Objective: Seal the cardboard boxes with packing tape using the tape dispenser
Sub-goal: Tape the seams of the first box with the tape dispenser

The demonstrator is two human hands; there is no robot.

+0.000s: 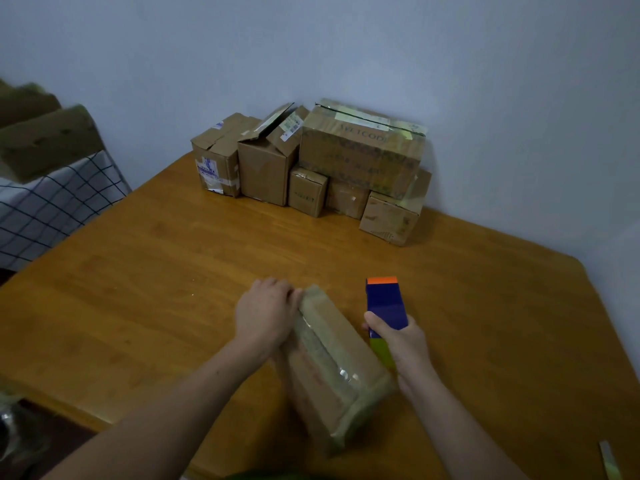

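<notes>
A long cardboard box (332, 368) lies on the wooden table (156, 271) in front of me, with a strip of clear tape running along its top. My left hand (265, 313) grips the box's far left end, fingers curled over the edge. To the right of the box, my right hand (403, 341) holds the tape dispenser (384, 306), which is blue with an orange tip and a green lower part. The dispenser is beside the box, not touching the tape strip.
Several more cardboard boxes (360, 150) are stacked against the wall at the table's far edge, one with its flaps open (266, 161). A chair with a checked cloth (52, 202) stands at the left. A thin object (607, 459) lies at the table's near right corner.
</notes>
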